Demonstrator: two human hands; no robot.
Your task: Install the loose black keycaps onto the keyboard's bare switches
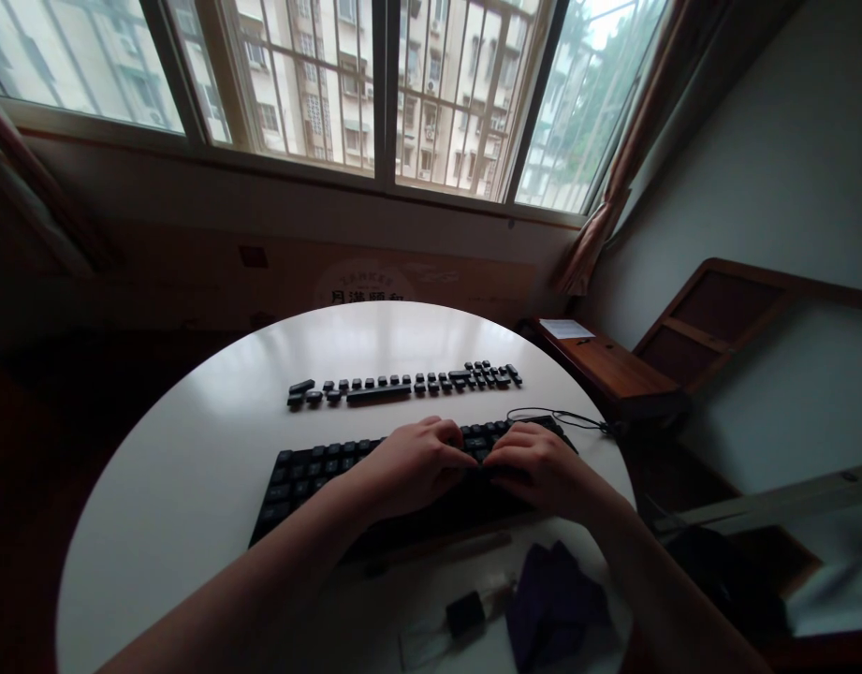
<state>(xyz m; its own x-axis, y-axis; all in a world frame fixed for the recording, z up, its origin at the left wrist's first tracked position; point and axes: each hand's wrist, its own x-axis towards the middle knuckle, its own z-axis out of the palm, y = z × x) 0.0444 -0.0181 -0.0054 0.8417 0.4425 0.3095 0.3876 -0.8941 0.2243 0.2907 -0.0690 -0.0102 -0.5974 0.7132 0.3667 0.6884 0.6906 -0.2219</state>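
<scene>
A black keyboard (300,473) lies across the round white table in front of me. My left hand (427,454) is over its middle, with thumb and fingers pinched together. Close beside it, my right hand (535,461) is also closed in a pinch over the right part of the keyboard. The fingertips of both hands nearly meet; whatever is between them is too small or hidden to make out. Behind the keyboard, loose black keycaps (431,383) stand in rows, among them a long space bar keycap (378,396). My hands and forearms cover much of the keyboard.
A purple cloth (557,604) and a small black block (465,614) lie near the front of the white table (156,524). A thin black cable (553,413) loops at the right edge. A wooden chair (613,360) with a paper on it stands beyond, below a barred window.
</scene>
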